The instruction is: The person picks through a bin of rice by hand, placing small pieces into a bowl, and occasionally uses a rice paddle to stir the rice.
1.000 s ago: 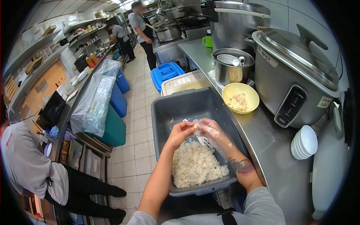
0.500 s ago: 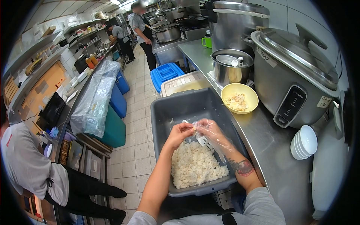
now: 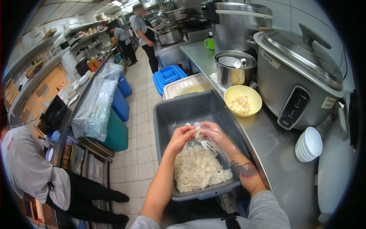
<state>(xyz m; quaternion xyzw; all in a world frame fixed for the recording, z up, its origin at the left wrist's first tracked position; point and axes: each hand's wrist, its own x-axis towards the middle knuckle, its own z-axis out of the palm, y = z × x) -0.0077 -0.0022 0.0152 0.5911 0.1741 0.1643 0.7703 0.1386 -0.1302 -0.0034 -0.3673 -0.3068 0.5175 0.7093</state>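
Observation:
Over a grey plastic tub [image 3: 183, 108], my two hands meet above a mound of white rice [image 3: 200, 168]. My bare left hand [image 3: 182, 138] pinches at the fingertips of my right hand [image 3: 211, 133], which wears a clear plastic glove. A small pale bit shows between the fingertips; whether it is rice or bunched plastic I cannot make out. A white slotted utensil [image 3: 206, 145] lies in the tub just beneath my right hand, partly hidden by it.
On the steel counter [image 3: 272, 152] at right are a yellow bowl [image 3: 243, 100] with food bits, a steel pot [image 3: 235, 76], a large rice cooker [image 3: 301, 72] and stacked white bowls [image 3: 309, 144]. A person [image 3: 34, 160] stands at left; two others are farther back.
My left fingertips have shifted slightly, and the glove on my right hand looks more bunched at the fingers. The rice and the tub look the same.

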